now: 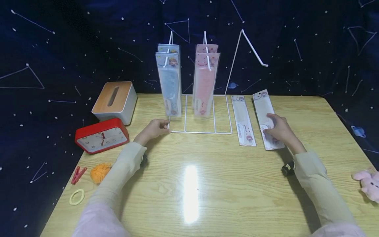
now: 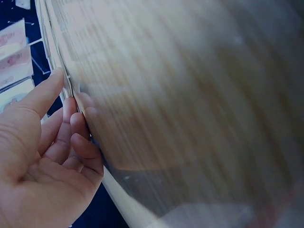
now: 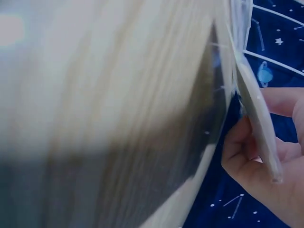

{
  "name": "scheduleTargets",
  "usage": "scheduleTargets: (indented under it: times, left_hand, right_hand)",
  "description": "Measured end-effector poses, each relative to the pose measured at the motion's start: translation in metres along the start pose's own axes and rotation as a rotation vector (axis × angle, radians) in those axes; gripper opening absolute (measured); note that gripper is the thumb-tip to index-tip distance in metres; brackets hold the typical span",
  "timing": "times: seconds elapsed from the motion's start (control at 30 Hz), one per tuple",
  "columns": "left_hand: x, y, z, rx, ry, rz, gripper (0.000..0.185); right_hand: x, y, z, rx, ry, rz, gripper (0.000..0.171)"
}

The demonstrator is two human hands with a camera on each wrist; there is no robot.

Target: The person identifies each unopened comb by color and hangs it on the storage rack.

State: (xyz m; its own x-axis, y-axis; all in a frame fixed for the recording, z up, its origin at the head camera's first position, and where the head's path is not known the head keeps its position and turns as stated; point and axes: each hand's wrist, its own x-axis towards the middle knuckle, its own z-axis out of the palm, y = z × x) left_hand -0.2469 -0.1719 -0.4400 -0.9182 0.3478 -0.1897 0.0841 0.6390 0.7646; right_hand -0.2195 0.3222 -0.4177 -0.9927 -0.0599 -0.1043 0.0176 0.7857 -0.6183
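My left hand (image 1: 152, 130) pinches the front left corner of a white wire display rack (image 1: 201, 132), thumb and fingertips at the thin wire. Blue packaged combs (image 1: 170, 85) hang from the rack's left hook, and pink packaged combs (image 1: 206, 84) from its middle hook. The right hook (image 1: 254, 49) carries nothing. With my right hand (image 1: 279, 130) I grip a white packaged comb (image 1: 263, 103) by its sides; the right wrist view shows this pack (image 3: 259, 114) edge-on between thumb and fingers. Another white packaged comb (image 1: 242, 120) lies flat just left of it.
Left of the rack stand a tissue box (image 1: 102, 95) with a wooden lid and a red clock (image 1: 102, 135). Nearer me lie an orange yarn ball (image 1: 100, 172), a red clip (image 1: 78, 175) and a yellow ring (image 1: 77, 197). A pink plush toy (image 1: 368, 186) sits at the right edge.
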Motion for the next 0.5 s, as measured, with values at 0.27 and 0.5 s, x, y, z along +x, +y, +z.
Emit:
scheduleTargets:
  times: [0.27, 0.5]
  left_hand:
    - [-0.001, 0.000, 0.001, 0.006, -0.006, -0.003, 0.054]
    - [0.001, -0.001, 0.001, 0.014, -0.003, -0.010, 0.054]
  right_hand:
    - [-0.034, -0.024, 0.001, 0.080, 0.121, -0.092, 0.078]
    - [-0.075, -0.056, 0.014, 0.113, 0.270, -0.279, 0.072]
